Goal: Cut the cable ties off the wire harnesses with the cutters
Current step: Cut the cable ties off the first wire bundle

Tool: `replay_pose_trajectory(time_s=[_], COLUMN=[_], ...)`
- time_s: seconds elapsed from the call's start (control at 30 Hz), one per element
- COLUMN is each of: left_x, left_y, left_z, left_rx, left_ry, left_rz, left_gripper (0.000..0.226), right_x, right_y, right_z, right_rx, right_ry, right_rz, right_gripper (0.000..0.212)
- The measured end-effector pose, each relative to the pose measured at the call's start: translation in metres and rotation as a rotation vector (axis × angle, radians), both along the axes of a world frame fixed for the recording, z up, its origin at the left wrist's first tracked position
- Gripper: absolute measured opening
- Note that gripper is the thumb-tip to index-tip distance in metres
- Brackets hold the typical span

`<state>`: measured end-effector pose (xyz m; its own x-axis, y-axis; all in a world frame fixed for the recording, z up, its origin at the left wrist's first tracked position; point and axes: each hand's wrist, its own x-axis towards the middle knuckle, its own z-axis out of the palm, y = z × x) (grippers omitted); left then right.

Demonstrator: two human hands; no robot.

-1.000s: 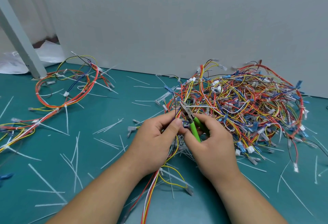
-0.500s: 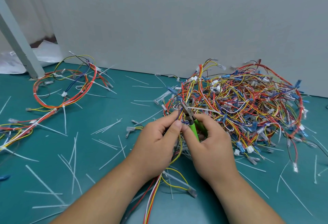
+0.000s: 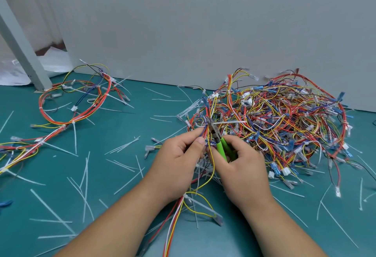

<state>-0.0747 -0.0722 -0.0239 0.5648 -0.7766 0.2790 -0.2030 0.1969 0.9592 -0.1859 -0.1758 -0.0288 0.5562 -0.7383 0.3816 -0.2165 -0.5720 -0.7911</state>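
My left hand [image 3: 179,159] pinches a bundle of red, yellow and blue wires, the wire harness [image 3: 205,132], between thumb and forefinger at the table's centre. My right hand [image 3: 242,165] grips the green-handled cutters [image 3: 220,144], whose metal jaws [image 3: 211,125] sit at the bundle next to a white cable tie [image 3: 230,122] sticking out to the right. The harness's loose wires [image 3: 175,222] trail down between my forearms. A big tangled pile of harnesses [image 3: 284,122] lies right behind my hands.
Looped harnesses [image 3: 77,104] with white ties on them lie at the left on the green table [image 3: 114,167]. Cut white tie pieces [image 3: 85,177] are scattered all over it. A grey wall [image 3: 203,32] stands behind, a slanted grey post [image 3: 20,47] at far left.
Both hands have shifted slightly up toward the pile with the harness and cutters. The cutter jaws stay at the bundle by the white tie.
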Motion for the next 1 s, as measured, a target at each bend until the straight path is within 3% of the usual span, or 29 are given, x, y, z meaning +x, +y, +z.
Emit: replay_pose_trajectory(time_s=[0.07, 0.13, 0.27, 0.53, 0.6, 0.67, 0.77, 0.83, 0.93, 1.0], left_x=[0.001, 0.003, 0.003, 0.003, 0.000, -0.004, -0.002, 0.002, 0.006, 0.003], left_y=[0.001, 0.001, 0.001, 0.003, 0.005, 0.006, 0.003, 0.003, 0.005, 0.004], left_z=[0.003, 0.003, 0.005, 0.012, 0.013, 0.014, 0.011, 0.012, 0.015, 0.014], left_rx=[0.006, 0.008, -0.013, -0.026, -0.039, -0.058, -0.043, -0.040, -0.013, 0.029], left_ry=[-0.025, -0.022, 0.131, 0.168, 0.102, 0.079, 0.056, 0.043, -0.024, -0.114], left_rz=[0.002, 0.022, 0.064, 0.100, 0.086, 0.083, 0.243, 0.371, 0.441, 0.439], left_gripper=[0.030, 0.031, 0.029, 0.026, 0.037, 0.028, 0.009, 0.016, 0.021, 0.020], right_x=[0.000, -0.002, -0.003, -0.005, -0.004, -0.002, -0.002, -0.005, -0.004, -0.001], right_y=[0.000, 0.001, 0.005, 0.003, 0.003, 0.006, 0.007, 0.004, 0.003, 0.007], right_z=[0.000, 0.001, 0.005, 0.006, 0.006, 0.006, 0.007, 0.008, 0.009, 0.008], right_rx=[0.007, -0.050, -0.135, -0.208, -0.192, -0.166, -0.027, 0.118, 0.511, 0.619], right_ry=[0.038, 0.082, 0.078, 0.013, 0.004, -0.011, -0.027, -0.077, -0.336, -0.399], right_rz=[0.039, 0.083, 0.164, 0.095, 0.093, 0.088, 0.067, 0.119, 0.397, 0.533], right_gripper=[0.018, 0.037, 0.058, 0.060, 0.055, 0.045, 0.042, 0.045, 0.048, 0.056])
